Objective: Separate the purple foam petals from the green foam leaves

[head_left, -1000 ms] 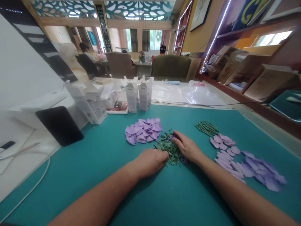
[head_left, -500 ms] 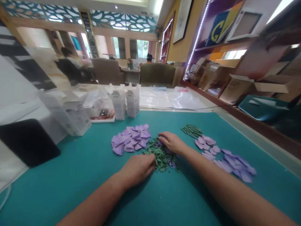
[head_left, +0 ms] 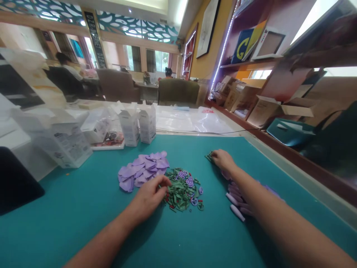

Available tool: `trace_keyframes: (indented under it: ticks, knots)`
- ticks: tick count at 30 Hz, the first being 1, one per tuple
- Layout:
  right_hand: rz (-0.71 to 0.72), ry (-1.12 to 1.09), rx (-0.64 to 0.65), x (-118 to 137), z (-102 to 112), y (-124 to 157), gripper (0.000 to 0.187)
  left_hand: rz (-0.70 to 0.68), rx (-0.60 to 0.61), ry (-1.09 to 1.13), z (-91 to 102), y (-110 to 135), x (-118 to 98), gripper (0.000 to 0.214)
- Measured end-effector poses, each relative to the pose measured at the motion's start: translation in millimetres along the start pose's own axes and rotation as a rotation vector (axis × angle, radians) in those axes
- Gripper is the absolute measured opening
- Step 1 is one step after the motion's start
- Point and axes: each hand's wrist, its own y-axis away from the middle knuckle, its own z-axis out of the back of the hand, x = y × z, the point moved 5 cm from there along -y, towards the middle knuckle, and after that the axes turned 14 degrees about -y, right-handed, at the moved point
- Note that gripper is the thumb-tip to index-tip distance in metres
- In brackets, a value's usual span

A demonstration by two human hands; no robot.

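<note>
My left hand (head_left: pixel 152 195) rests at the near left edge of a mixed pile of small green plastic pieces (head_left: pixel 180 193), its fingers curved and thumb slightly apart. Purple spoked rings (head_left: pixel 189 181) and small red bits lie among the green. My right hand (head_left: pixel 223 162) is closed at the far right, fingertips down at a bunch of thin green stick pieces (head_left: pixel 208 156); the fingers partly hide what they pinch. Left of the mixed pile lies a heap of purple petal-shaped pieces (head_left: pixel 143 169). Pale purple long pieces (head_left: pixel 237 213) lie under my right forearm, partly hidden.
The teal mat (head_left: pixel 178 242) covers the table. White open cartons (head_left: pixel 129 126) and a clear-sided box (head_left: pixel 69 143) stand at the back left, near a black panel (head_left: pixel 18 182). Plastic sheeting (head_left: pixel 181 119) lies behind. Shelves with cardboard boxes (head_left: pixel 264 109) line the right.
My right hand has moved from the mixed pile to the green sticks at the right. My left hand has drawn slightly back and its fingers have loosened. The view has shifted right.
</note>
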Motion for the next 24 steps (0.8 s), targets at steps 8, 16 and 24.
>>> trace_keyframes:
  ticks: [8,16,24]
  knots:
    - [-0.032,0.086,0.046,14,-9,-1,0.026,0.03,-0.014,0.103,1.3,-3,7,0.021]
    - [-0.105,0.058,0.052,24,-7,2,0.022,0.012,-0.067,0.21,2.9,-2,7,0.016]
    - [-0.036,-0.326,0.072,81,6,27,0.019,0.026,-0.076,0.273,5.2,-1,3,0.013]
